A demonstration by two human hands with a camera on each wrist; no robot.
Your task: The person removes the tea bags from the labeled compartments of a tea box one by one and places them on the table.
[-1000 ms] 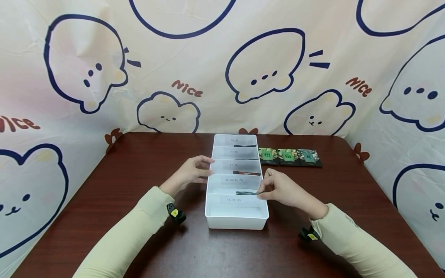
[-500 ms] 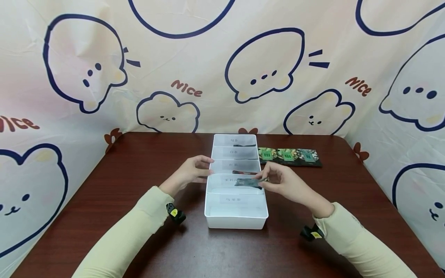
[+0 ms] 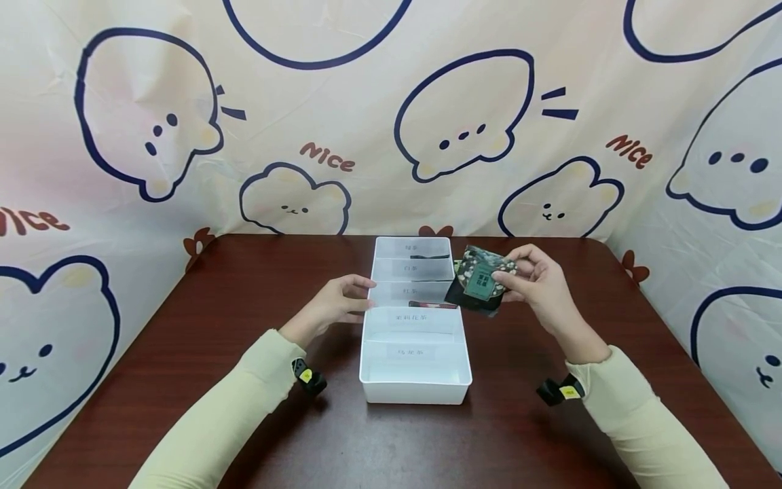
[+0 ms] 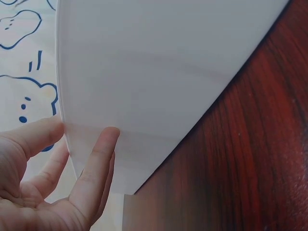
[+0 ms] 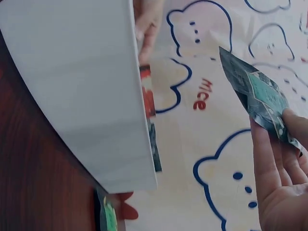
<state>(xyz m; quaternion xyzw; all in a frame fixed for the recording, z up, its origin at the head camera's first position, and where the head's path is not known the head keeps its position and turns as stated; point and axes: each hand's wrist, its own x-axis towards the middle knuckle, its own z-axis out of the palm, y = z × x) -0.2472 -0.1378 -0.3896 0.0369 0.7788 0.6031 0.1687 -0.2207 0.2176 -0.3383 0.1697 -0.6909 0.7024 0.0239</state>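
Note:
My right hand [image 3: 540, 288] pinches a dark green, floral-printed tea sachet [image 3: 479, 275] between thumb and fingers, lifted beside the right rim of a long white divided box [image 3: 415, 392]. In the right wrist view the sachet [image 5: 262, 96] is tilted, gripped near one edge. My left hand [image 3: 330, 305] touches the box's left side; its extended fingers [image 4: 96, 168] lie against the outer wall and at the rim. A red sachet [image 3: 432, 305] stands in the middle compartment, and a dark sachet [image 3: 430, 257] shows in the farthest one.
Printed paper labels [image 3: 411, 318] mark the compartments. A green packet [image 5: 109, 214] lies on the table [image 5: 38, 183] past the box; in the head view the packets there are mostly hidden by my right hand and the held sachet. A patterned cloth [image 3: 379, 122] hangs behind the table.
My right hand has lifted the tea sachet out of the second-nearest compartment, then moved it up and right past the rim, turning its printed face into view. My left hand stays put.

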